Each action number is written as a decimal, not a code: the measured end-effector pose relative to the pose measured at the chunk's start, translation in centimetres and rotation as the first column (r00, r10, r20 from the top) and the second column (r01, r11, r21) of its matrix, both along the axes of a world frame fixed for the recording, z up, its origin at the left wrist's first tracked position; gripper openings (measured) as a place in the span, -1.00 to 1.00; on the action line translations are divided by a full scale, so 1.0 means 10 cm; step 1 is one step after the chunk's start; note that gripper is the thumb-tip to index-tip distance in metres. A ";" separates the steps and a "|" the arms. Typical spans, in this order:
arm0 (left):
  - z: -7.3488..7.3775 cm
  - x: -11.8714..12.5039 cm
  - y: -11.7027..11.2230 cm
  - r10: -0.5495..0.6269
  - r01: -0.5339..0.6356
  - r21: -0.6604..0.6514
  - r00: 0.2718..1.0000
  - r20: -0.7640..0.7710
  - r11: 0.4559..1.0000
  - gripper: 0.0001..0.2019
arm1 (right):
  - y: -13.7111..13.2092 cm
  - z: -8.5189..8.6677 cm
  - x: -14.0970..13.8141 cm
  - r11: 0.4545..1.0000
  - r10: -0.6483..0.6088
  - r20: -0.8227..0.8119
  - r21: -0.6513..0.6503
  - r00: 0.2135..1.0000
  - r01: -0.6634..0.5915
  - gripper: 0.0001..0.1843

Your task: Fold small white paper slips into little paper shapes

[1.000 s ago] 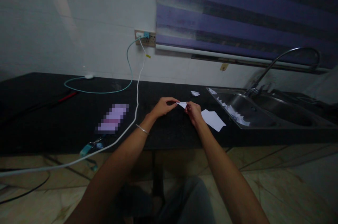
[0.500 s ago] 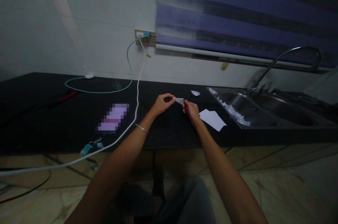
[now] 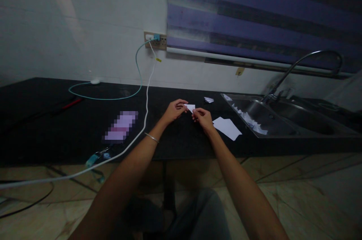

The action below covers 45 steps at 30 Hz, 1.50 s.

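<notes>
A small folded piece of white paper [image 3: 190, 107], roughly triangular, is held just above the dark counter between both hands. My left hand [image 3: 174, 111] pinches its left end, and my right hand [image 3: 203, 117] grips its lower right corner with thumb and fingers. Flat sheets of white paper [image 3: 227, 128] lie on the counter beside my right wrist. Behind my right hand sits a little folded paper bundle [image 3: 209, 100]. Several folded paper pieces [image 3: 250, 119] rest in a row along the left rim of the sink.
The metal sink [image 3: 283, 130] with its curved faucet [image 3: 305, 56] is on the right. A white cable [image 3: 146, 108] runs from the wall socket [image 3: 162, 41] across the counter, left of my left arm. A blurred-out phone-shaped object [image 3: 121, 126] and a teal strap [image 3: 92, 160] lie farther left.
My right hand has shifted slightly left along the folded paper, closer to my left hand. The paper has turned, with a brighter face showing now.
</notes>
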State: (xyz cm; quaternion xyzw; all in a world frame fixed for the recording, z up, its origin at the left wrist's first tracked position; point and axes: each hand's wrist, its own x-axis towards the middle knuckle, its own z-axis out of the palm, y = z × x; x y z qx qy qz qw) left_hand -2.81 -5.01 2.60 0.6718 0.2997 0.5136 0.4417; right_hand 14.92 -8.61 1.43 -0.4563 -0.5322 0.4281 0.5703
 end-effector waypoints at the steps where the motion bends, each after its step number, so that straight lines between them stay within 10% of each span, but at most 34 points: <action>1: 0.00 0.00 -0.01 -0.005 0.005 -0.012 1.000 0.002 1.000 -0.68 | 0.00 0.00 0.00 1.000 -0.004 -0.013 -0.010 1.000 0.004 -0.62; 27: -0.07 -0.02 0.09 0.032 -0.031 0.059 0.999 -0.021 0.998 -0.65 | -0.03 0.03 0.01 0.994 0.103 0.020 -0.049 0.994 -0.102 -0.75; 45: -0.08 -0.03 0.04 -0.196 0.191 -0.097 0.980 -0.046 0.977 -0.71 | -0.06 0.02 -0.02 0.965 0.261 0.183 -0.021 0.948 -0.262 -0.81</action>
